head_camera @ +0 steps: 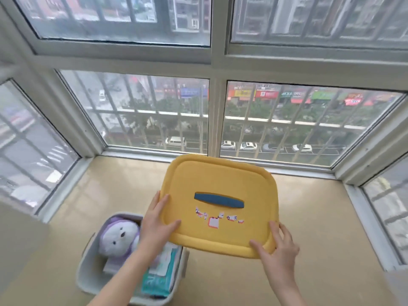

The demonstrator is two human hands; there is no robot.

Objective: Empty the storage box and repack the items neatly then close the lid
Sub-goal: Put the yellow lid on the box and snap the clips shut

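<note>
2 bare forearms, entering from the bottom edge and cut off there. The left forearm crosses above the storage box point(88, 275) and hides part of its contents. Left hand point(157, 221): grasping the left rim of the yellow lid point(220, 180), thumb laid on the top face, fingers up along the edge. Right hand point(280, 246): grasping the lid's near right corner, thumb and fingertips on top; the parts of both hands under the lid are hidden. The lid has rounded corners and is held off the box, to its right and above the ledge point(331, 235), far edge raised towards the window point(154, 111). 1 dark blue handle point(219, 200) is set in its centre; below this, torn sticker remnants point(213, 222) in red and white, their print illegible. The storage box is pale grey, open, standing on the ledge at lower left, its near wall partly cut off by the frame. It holds 1 white and purple plush toy point(120, 236) at the far end and 1 teal and white soft pack point(157, 281), possibly wipes, at the near right. Flat white items under the toy are too obscured to identify. The street, parked cars and shop signs behind the glass are blurred.
</note>
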